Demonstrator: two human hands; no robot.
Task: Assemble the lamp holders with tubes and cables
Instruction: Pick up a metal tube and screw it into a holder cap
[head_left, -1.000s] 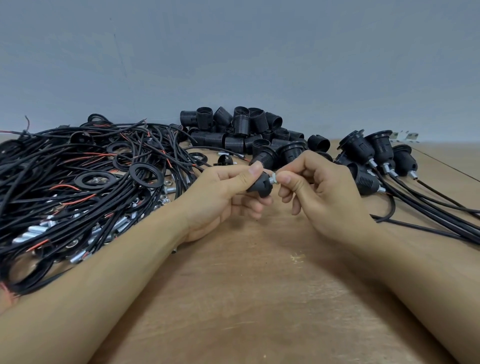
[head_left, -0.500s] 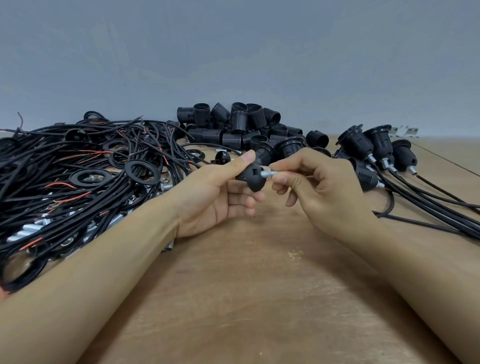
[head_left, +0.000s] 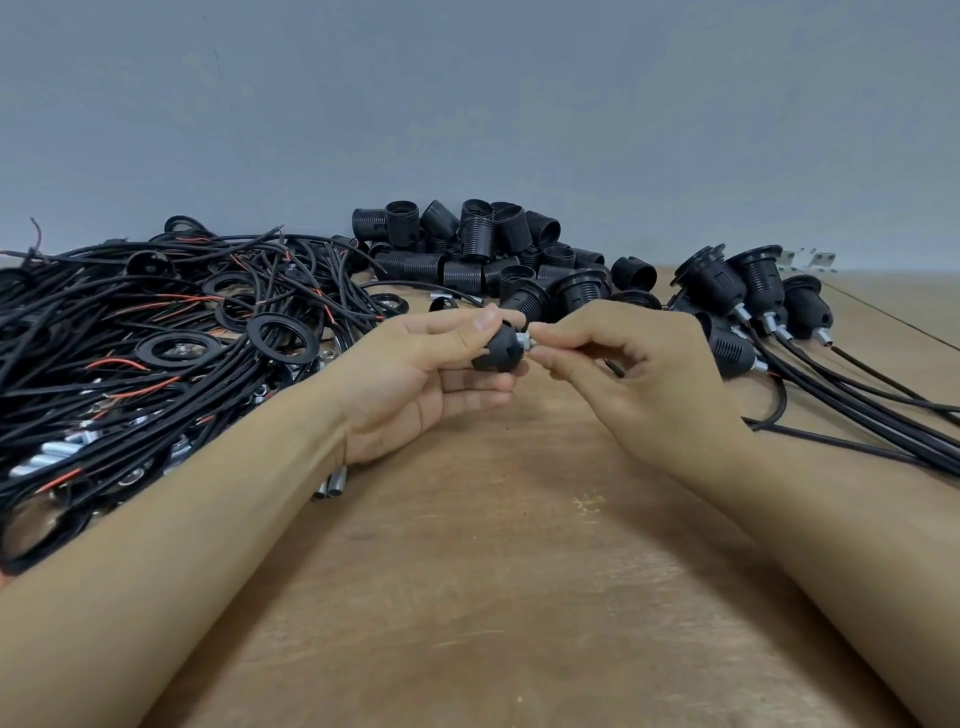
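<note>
My left hand (head_left: 415, 379) grips a black lamp holder cap (head_left: 501, 351) between thumb and fingers, above the middle of the table. A short silver tube (head_left: 525, 344) sticks out of the cap's right end. My right hand (head_left: 639, 379) pinches that tube with thumb and forefinger. A thin black cable end (head_left: 615, 368) shows under my right palm. Whether the tube is fully seated in the cap is hidden by my fingers.
A tangle of black and red cables with rings and silver tubes (head_left: 156, 364) fills the left. Black threaded holder sleeves (head_left: 483, 249) are heaped at the back. Assembled holders with cables (head_left: 748, 291) lie at the right. The wooden table (head_left: 493, 597) spreads in front.
Both hands rose slightly and my left hand turned more palm-up. My right fingers have shifted their pinch on the tube at the cap's end.
</note>
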